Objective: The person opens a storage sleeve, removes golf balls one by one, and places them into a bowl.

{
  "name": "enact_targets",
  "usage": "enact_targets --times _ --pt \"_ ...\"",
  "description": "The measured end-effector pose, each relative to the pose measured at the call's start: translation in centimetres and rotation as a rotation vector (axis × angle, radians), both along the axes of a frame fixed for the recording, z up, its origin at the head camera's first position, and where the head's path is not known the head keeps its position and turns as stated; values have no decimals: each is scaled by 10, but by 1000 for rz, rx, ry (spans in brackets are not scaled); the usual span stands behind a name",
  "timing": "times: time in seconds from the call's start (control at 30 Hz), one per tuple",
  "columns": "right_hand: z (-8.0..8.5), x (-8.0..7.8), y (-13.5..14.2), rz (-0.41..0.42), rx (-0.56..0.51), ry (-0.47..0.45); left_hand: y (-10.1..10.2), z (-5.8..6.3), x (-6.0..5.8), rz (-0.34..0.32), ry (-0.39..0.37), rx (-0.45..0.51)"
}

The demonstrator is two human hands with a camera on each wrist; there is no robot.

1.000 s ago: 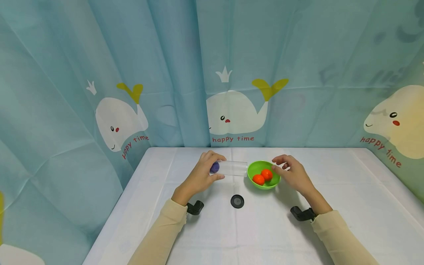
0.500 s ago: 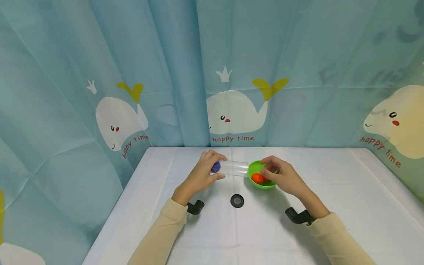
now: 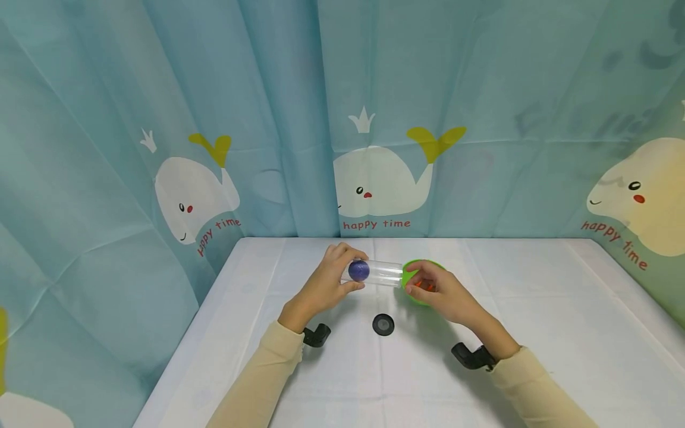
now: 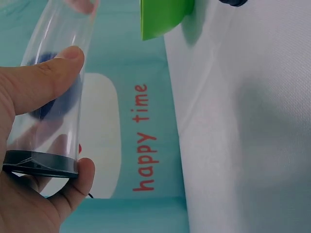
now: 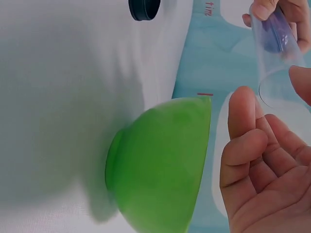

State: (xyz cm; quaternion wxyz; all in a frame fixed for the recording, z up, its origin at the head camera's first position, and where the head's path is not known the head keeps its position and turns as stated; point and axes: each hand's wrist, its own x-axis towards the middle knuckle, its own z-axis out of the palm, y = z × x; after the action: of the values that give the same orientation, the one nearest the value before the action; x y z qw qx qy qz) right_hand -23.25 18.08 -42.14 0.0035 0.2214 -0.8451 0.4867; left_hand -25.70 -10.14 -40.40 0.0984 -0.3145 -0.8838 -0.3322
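Observation:
My left hand point(image 3: 321, 285) grips a clear plastic tube point(image 3: 386, 273) that lies sideways above the table, its mouth towards the right. A purple ball point(image 3: 358, 270) is inside the tube, away from both ends. The left wrist view shows the tube's black end piece point(image 4: 41, 164) against my fingers. By the tube's mouth, over the green bowl point(image 5: 163, 160), hovers my right hand point(image 3: 449, 297), fingers loosely bent, thumb apart, with nothing held. Bits of the orange balls point(image 3: 425, 286) in the bowl show between my right fingers; the rest is hidden.
A round black lid point(image 3: 383, 324) lies on the white-covered table point(image 3: 428, 380), in front of the tube and bowl. A blue curtain point(image 3: 283, 119) with whale prints hangs behind the table and along its left side.
My right hand has moved left across the bowl to the tube's mouth, covering most of the orange balls. The purple ball has shifted right within the tube. My left hand has hardly moved.

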Motion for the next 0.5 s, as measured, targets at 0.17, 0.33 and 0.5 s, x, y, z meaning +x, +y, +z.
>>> enact_targets --times 0.17,0.33,0.5 --pt "1 0 -2 3 -9 -34 0 1 1 4 -18 3" --pt "0 0 -1 7 -23 -54 -1 2 2 16 -21 -4" --pt "1 0 0 15 -40 -70 -1 2 3 22 -12 1"
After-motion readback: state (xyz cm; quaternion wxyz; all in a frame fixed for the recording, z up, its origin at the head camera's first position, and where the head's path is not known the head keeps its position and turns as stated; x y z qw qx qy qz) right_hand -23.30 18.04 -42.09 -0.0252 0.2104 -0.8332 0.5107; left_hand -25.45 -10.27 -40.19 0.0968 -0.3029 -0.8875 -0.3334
